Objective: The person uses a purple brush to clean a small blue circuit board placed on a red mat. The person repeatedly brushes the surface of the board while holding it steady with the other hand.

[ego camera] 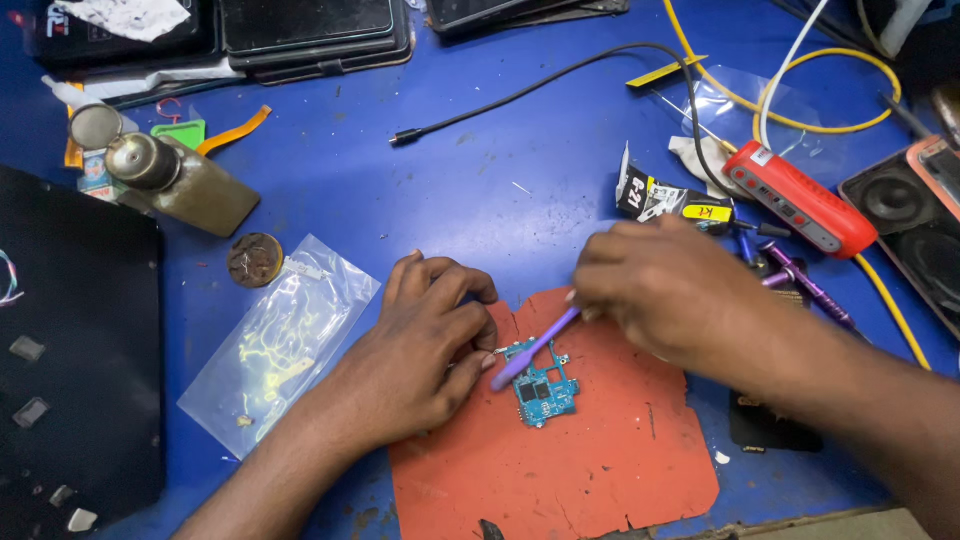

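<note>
a small teal circuit board (541, 388) lies on a worn red mat (600, 460), near the mat's upper left part. a purple brush (532, 350) slants across the board's top left corner, its head down against the board.

the right hand (665, 290) comes in from the right and holds the brush handle, fingers curled close around it. the left hand (425, 350) rests at the mat's left edge, its fingers bent and narrow, the fingertips pressing against the board's left side beside the brush head.

the mat sits on a blue table (450, 190). left of the left hand lies a clear plastic bag (280, 345) with yellowish bits inside, and a round brown disc (255, 259) just above it. further up left stands a metal dispenser bottle (180, 175) with a round cap. behind the right hand are a black and white tube (665, 198), a red tool (800, 198) and purple screwdrivers (805, 285). a black cable (530, 90) and a yellow cable (800, 122) run over the table's far side. a dark panel (75, 350) covers the left edge, and dark devices (310, 30) are stacked along the top.
</note>
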